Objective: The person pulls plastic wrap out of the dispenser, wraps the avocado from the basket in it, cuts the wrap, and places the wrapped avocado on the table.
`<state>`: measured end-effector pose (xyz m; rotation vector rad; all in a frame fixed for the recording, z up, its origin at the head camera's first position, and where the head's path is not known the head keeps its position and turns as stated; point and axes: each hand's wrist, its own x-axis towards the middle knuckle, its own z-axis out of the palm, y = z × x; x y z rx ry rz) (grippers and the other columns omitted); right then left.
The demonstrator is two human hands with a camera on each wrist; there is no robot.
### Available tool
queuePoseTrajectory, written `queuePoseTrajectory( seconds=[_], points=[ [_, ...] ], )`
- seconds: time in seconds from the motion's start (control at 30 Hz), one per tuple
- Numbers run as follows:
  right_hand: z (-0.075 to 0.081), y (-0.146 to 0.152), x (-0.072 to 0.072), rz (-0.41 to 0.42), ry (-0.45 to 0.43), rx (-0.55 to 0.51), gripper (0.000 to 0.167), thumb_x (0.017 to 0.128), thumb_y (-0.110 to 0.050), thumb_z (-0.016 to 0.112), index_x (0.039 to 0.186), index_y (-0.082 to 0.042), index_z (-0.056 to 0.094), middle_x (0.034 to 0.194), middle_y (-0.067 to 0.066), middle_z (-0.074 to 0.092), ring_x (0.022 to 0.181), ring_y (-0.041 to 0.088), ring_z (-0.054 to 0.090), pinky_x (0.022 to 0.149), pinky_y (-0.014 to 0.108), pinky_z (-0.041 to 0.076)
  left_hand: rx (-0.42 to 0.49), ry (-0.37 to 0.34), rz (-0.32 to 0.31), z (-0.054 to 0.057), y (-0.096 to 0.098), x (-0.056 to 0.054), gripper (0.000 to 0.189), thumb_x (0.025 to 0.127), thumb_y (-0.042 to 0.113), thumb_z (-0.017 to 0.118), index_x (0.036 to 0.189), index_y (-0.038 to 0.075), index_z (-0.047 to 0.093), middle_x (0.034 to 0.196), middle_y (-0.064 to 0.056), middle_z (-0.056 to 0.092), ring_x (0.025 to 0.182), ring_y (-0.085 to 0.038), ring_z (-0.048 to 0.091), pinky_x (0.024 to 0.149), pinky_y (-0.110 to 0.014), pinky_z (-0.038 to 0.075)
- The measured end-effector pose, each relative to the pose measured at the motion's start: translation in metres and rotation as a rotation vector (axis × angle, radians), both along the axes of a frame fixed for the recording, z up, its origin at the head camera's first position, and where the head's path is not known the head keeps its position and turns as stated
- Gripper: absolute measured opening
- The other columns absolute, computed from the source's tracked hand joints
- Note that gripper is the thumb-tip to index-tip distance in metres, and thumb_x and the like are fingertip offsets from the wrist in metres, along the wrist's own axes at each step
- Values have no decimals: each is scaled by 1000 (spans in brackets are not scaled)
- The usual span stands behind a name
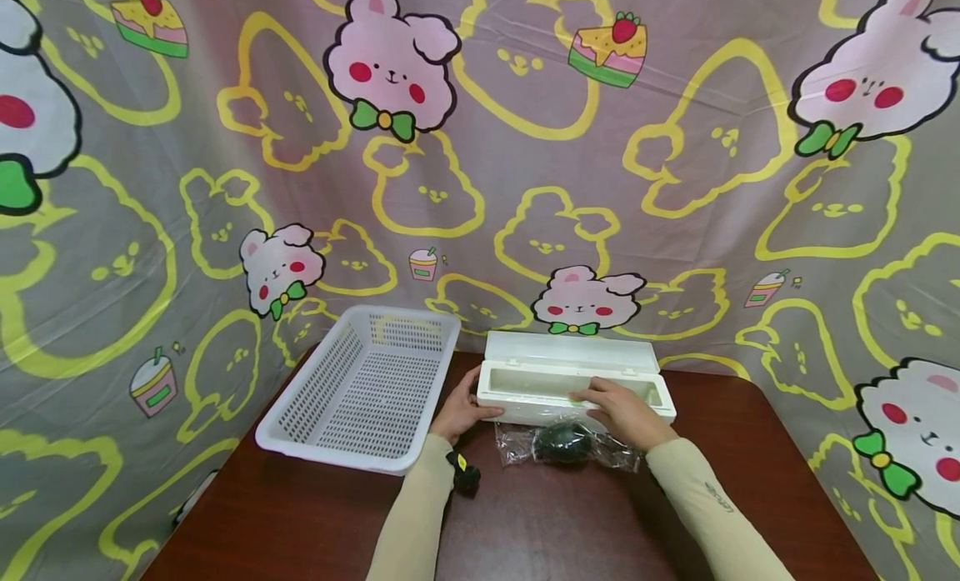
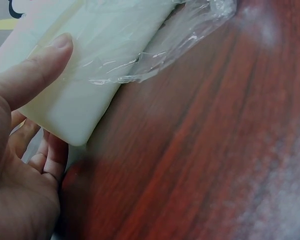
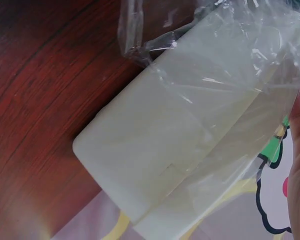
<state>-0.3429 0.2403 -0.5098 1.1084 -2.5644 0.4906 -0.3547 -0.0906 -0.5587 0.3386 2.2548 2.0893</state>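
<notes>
A long white cling film box (image 1: 517, 410) lies on the table with its lid (image 1: 570, 348) flipped up at the back. My left hand (image 1: 459, 410) grips its left end, thumb (image 2: 60, 45) on the front face and fingers round the end. At the front rim, the fingers of my right hand (image 1: 618, 408) reach over the edge with the thumb lower, at the clear plastic wrap (image 3: 230, 65). The wrap drapes down the front of the box. Just before the box sits a dark green rounded object (image 1: 564, 442) under crumpled wrap. Only part of the right hand shows in the right wrist view.
A white perforated plastic basket (image 1: 330, 448) stands left of the box. The dark red wooden table (image 1: 525, 523) ends at a patterned curtain (image 1: 525, 189) behind and at both sides. A small black device (image 1: 467, 474) is on the left wrist.
</notes>
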Motion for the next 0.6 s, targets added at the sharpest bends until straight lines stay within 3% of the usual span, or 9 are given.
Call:
queuePoseTrajectory(
  seconds=[0.17,0.6],
  points=[
    [-2,4,-1,24,53,-21,41,85,5,80,122,-10,76,95,1,62,79,13,56,71,30,51,7,-5,1,0,0,0,96,82,-6,83,162,8,32,143,-27,54,86,-17,68,76,-28,58],
    [-4,16,-4,-11,26,12,35,88,1,79,119,-14,76,97,-2,62,81,9,56,71,29,52,17,-9,0,1,0,1,96,81,-8,83,161,6,32,146,-25,53,83,-14,67,75,-27,58]
  ],
)
